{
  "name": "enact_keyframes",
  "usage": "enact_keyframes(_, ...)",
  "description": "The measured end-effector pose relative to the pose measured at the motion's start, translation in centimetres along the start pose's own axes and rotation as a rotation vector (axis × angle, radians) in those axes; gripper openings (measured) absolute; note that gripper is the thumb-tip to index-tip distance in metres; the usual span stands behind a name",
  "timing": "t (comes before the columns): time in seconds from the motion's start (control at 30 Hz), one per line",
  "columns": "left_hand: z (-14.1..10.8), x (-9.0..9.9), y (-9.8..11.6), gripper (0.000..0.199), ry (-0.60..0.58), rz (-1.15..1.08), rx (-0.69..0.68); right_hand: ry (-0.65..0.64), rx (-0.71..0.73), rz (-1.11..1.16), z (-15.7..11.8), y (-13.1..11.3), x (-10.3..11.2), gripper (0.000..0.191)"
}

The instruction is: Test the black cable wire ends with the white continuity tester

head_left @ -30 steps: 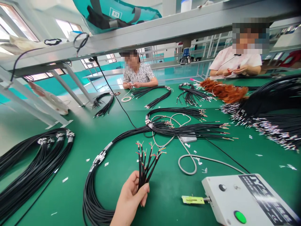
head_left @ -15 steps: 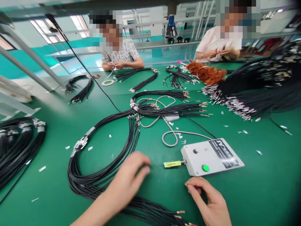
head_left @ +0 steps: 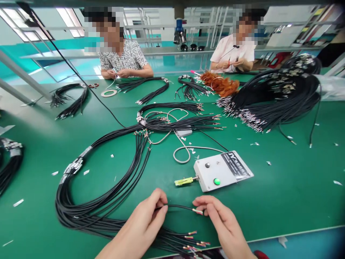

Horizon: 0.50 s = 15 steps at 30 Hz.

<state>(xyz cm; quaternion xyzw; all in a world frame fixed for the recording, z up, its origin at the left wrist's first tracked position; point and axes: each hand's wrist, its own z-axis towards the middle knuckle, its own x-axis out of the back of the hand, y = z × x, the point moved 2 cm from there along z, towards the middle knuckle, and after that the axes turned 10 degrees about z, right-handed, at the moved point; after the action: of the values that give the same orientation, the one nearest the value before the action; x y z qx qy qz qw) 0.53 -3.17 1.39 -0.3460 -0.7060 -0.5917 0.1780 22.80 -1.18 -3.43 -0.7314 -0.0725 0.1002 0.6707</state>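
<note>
My left hand [head_left: 147, 219] pinches a thin black cable [head_left: 179, 206] between thumb and fingers. The cable runs right to a stripped end with coloured wires [head_left: 198, 211], where the curled fingers of my right hand [head_left: 222, 221] close around its tip; their exact contact is partly hidden. Under and beside my left wrist lies a curved bundle of black cables [head_left: 107, 207], bound with silvery wrapping at the far left of its bend. Just beyond my hands stands a grey control box [head_left: 208, 176] with a lit green button and a yellow-green clip-like tip [head_left: 184, 181].
More cable bundles [head_left: 178, 124] lie farther back, with a large heap [head_left: 280, 97] at right. Orange-brown fibres [head_left: 219, 83] and a white tape roll [head_left: 109, 93] are near two co-workers. Paper scraps [head_left: 86, 172] dot the green table [head_left: 285, 187].
My left hand now holds a single cable, and my right hand has come to its stripped end. The view has shifted right, moving the scene leftward. The green button looks brighter.
</note>
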Motion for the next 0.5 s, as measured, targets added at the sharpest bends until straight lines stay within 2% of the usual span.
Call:
enact_keyframes(0.1, 0.5, -0.8, 1.8, 0.009, -0.017, -0.052, -0.071, -0.024, -0.018, 0.048, -0.3, -0.5, -0.4, 0.040)
enact_keyframes(0.23, 1.1, -1.2, 4.1, 0.015, -0.008, -0.063, -0.234, -0.058, 0.022, 0.100, -0.2, -1.9, -0.6, 0.038)
enact_keyframes(0.33, 1.2, -1.5, 4.3, 0.020, 0.028, -0.068, -0.293, -0.108, -0.010, 0.188, 0.1, -2.6, -0.8, 0.038)
enact_keyframes(0.5, 0.9, -2.3, 3.4, 0.023, 0.092, -0.138, -0.221, -0.179, -0.085, 0.334, 0.9, -2.4, -1.8, 0.037)
